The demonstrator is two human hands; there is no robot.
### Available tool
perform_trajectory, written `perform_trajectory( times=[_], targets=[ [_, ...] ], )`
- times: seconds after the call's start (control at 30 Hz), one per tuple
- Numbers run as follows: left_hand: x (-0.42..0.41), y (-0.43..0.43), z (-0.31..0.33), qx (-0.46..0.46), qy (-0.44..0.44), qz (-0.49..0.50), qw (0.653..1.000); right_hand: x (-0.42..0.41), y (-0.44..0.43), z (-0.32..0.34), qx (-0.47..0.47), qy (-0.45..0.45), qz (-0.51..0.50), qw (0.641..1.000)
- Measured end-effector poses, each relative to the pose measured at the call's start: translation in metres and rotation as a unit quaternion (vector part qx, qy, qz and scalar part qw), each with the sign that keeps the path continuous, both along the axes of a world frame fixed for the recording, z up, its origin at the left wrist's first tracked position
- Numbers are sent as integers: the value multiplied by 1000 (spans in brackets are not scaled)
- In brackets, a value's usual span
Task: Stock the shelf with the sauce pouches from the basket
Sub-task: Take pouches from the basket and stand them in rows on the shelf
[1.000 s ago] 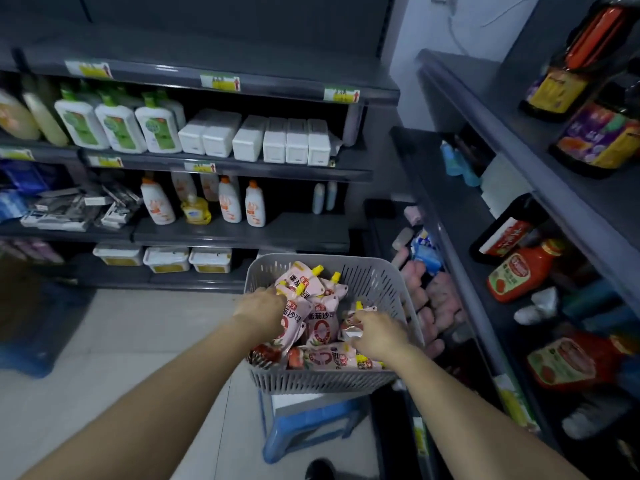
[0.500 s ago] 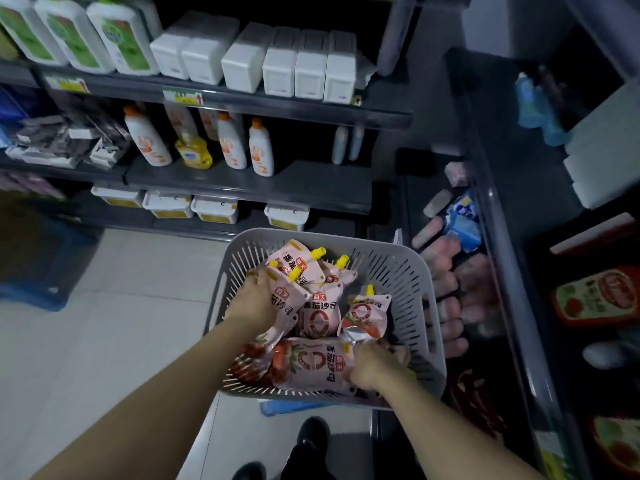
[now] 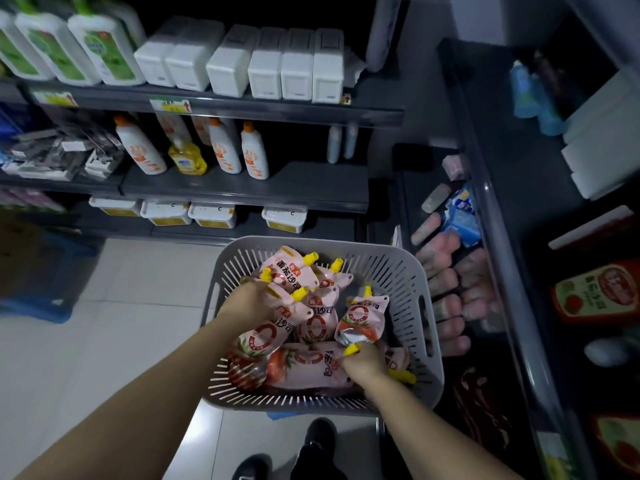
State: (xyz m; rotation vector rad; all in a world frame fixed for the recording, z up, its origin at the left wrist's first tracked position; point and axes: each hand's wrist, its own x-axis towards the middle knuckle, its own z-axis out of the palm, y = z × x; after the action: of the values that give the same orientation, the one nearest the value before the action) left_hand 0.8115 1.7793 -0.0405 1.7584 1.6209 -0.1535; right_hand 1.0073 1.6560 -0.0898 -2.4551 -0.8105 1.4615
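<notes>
Shoes [image 3: 313,445] stand on pale floor tiles at the near edge. Just beyond them sits the grey slotted basket [image 3: 398,268], and both bare forearms reach into it. The right hand [image 3: 365,363] is at the near right corner, its fingers curled round the spout end of the near pouch [image 3: 308,370], which lies flat across the bottom; a yellow cap [image 3: 351,349] pokes out above the knuckles. The left hand [image 3: 247,299] is farther in, on the left, fingers bent over the top edge of the upper pouch [image 3: 266,334] and gripping it. The other pink sauce pouches [image 3: 315,327] lie heaped between and behind the hands. Right of the basket runs the dark shelf [image 3: 502,271], which holds red sauce packs [image 3: 595,292]. On the far shelving stand white bottles [image 3: 254,154] and white boxes [image 3: 298,64].
</notes>
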Motion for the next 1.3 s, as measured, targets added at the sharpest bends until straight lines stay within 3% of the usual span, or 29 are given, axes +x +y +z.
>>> perform_trajectory(
  times=[0.2,0.43,0.57,0.83,1.07,1.3],
  targets=[
    [-10,-4,12,-33,-132,44,990,-11,-7,30,57,6,-51,997],
    [-12,-20,53,-60,-268,-3,961,-37,-18,98,174,-165,41,970],
    [2,-30,98,-32,-334,-44,941,-39,-40,145,241,-268,16,933],
    [48,-68,190,-17,-439,-139,888,-23,-104,242,358,-359,-98,857],
    [99,-128,266,-37,-532,-237,812,-1,-191,322,427,-442,-205,761],
    [152,-224,332,-71,-577,-320,748,13,-302,393,477,-533,-242,655]
  ],
)
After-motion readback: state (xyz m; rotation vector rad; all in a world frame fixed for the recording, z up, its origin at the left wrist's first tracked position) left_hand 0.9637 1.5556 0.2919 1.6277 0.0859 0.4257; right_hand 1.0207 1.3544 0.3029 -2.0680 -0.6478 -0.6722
